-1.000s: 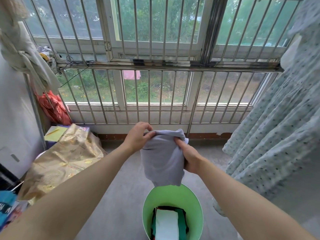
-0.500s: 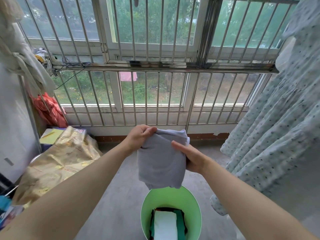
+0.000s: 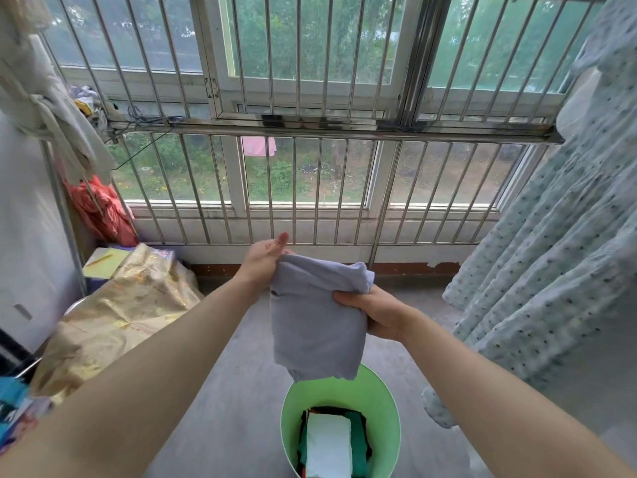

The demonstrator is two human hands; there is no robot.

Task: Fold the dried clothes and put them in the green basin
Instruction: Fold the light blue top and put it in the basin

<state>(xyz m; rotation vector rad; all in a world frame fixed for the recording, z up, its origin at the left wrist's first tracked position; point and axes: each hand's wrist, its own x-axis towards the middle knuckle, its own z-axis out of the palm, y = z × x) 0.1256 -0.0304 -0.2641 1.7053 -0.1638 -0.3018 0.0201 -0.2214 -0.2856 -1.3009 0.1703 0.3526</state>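
Folded grey cloth [image 3: 317,326] hangs in the air right above green basin [image 3: 289,412]. Right hand [image 3: 377,313] grips its right edge, thumb in front, fingers curled behind. Left hand [image 3: 263,262] fingers straight, laid against the top-left corner.

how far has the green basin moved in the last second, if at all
No. The green basin stays on the floor in front of the window post, as before.

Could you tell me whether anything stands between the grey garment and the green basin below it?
Nothing visible does: the grey garment hangs from the right hand over the green basin, open air between, folded clothes lying low inside.
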